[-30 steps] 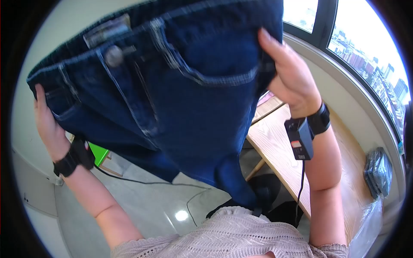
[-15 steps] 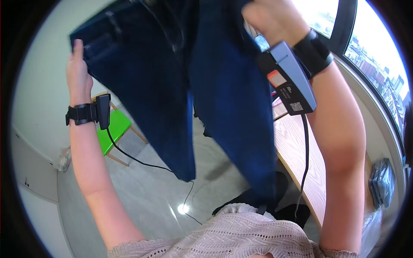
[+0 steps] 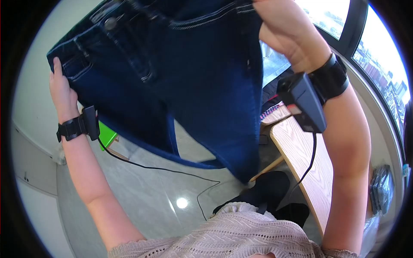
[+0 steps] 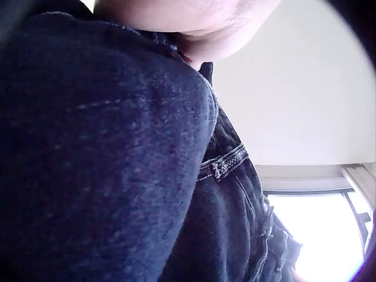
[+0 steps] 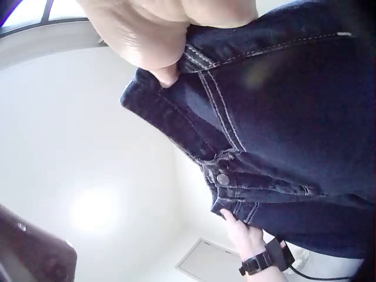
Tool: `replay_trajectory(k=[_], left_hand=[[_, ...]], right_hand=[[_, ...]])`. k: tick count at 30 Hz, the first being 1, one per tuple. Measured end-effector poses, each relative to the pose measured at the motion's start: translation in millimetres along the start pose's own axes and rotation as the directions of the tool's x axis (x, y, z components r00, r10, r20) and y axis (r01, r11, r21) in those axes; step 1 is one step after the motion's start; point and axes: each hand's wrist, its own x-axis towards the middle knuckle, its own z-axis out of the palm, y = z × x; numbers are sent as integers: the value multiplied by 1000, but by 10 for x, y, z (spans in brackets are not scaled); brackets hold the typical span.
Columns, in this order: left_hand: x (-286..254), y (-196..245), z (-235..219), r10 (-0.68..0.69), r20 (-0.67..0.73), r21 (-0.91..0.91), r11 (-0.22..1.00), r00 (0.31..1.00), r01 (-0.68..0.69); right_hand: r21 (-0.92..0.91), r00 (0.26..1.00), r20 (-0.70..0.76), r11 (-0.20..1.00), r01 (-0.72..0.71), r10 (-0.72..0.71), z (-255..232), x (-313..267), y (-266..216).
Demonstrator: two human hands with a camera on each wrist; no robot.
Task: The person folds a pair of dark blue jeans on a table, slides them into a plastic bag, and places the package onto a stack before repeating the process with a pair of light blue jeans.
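Dark blue jeans (image 3: 202,81) hang spread between both hands, front toward me, with white stitching and a metal button (image 3: 110,23) at the waist. My left hand (image 3: 63,92) grips the waistband's left corner, thumb on the front by the pocket. At the other side of the waist, my right hand (image 3: 286,32) holds the jeans near the top edge of the head view. Its thumb (image 5: 166,76) hooks over the waistband in the right wrist view. The legs dangle below, lower ends overlapping. Denim close to the lens fills much of the left wrist view.
A light wooden table (image 3: 301,159) stands at my right, with folded light-blue cloth (image 3: 273,64) behind the jeans. Plastic-wrapped dark packages (image 3: 381,189) lie by the window wall. A green stool (image 3: 108,132) is at left, and a black cable (image 3: 163,168) trails from the left wrist camera.
The jeans rose, then came back down, so the waist button shows again. Their legs swung. The left hand moved right, then back left and lower; the right hand is higher in view than at first.
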Motion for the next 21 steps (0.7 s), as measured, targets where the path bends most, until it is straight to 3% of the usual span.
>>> replay_trajectory(k=[1, 3, 4, 5, 7, 10, 13, 17, 19, 21], left_hand=[[20, -27, -64, 3, 2, 0, 1000, 1000, -3], [59, -149, -229, -135, 157, 43, 991, 978, 130], [-51, -169, -180, -83, 117, 70, 995, 990, 76], [-143, -186, -177, -76, 115, 71, 995, 990, 68], [-328, -239, -191, -245, 247, 57, 970, 938, 238], [-673, -283, -141, -279, 264, 124, 959, 923, 254], [-950, -394, -167, -392, 364, 76, 917, 845, 393], [-1408, -436, 5, -341, 271, 93, 940, 900, 328], [-1663, -459, 96, -259, 195, 210, 953, 946, 217], [-2040, -297, 308, -118, 228, 334, 942, 967, 37]], right_hand=[[1, 1000, -1, 1000, 4, -4, 8, -49, 11], [-106, 996, -37, 990, -89, 86, -35, -99, 75], [-106, 993, -107, 994, 28, -39, -120, -114, 231], [-103, 994, -102, 994, 33, -43, -231, -170, 294], [-73, 959, -258, 987, -142, 119, -186, -372, 343], [-45, 934, -280, 969, -245, 223, -481, -579, 551], [32, 913, -315, 964, -264, 260, -635, -859, 709], [213, 844, -438, 948, -237, 310, -679, -1116, 919], [214, 822, -506, 961, -172, 260, -594, -1229, 1070], [68, 764, -624, 986, -153, 162, -452, -1342, 1272]])
